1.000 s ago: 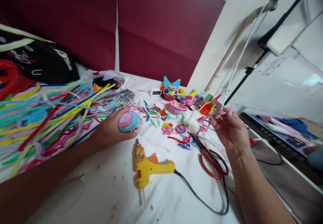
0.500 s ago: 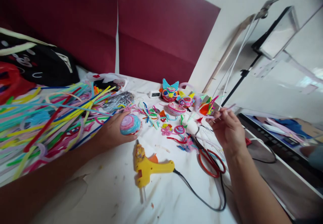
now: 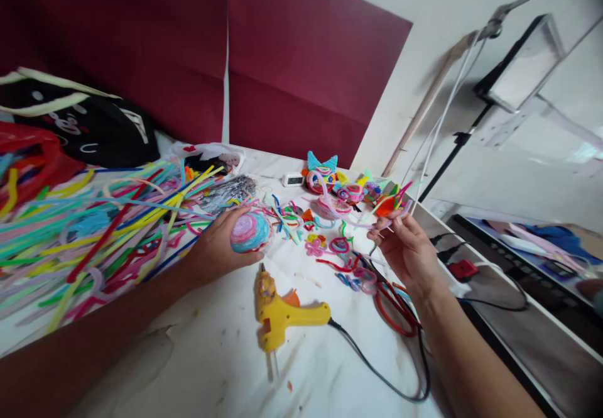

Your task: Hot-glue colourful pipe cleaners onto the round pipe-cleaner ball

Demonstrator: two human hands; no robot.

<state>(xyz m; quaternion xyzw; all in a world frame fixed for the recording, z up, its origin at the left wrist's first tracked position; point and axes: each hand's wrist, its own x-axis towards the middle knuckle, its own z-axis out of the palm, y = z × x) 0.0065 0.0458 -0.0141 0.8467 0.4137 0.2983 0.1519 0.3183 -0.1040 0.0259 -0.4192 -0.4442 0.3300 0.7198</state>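
Note:
My left hand [image 3: 221, 242] is wrapped round a ball [image 3: 250, 231] coiled in pink, lilac and blue fuzzy stems. Between the fingertips of my right hand [image 3: 405, 242] is a pale purple pipe cleaner [image 3: 332, 201], whose free end curves up and left over the table. Below the ball lies a yellow glue gun [image 3: 292, 314], its nozzle pointing towards the left hand. Red-handled scissors [image 3: 394, 308] lie beside my right wrist, partly hidden by it. Small coiled pieces, among them a pink flower [image 3: 315, 245], are scattered between the hands.
A large heap of coloured pipe cleaners [image 3: 117, 217] covers the left side. Behind it sit a black bag [image 3: 94, 129] and silvery tinsel [image 3: 230, 192]. Finished-looking colourful figures [image 3: 321, 176] and a small white digital display [image 3: 293, 180] stand at the back. The glue gun's black cord [image 3: 372, 368] loops right.
My right hand has moved a little left and down with the pipe cleaner, exposing a red plug behind it. The left hand still holds the ball. The whole view has shifted slightly.

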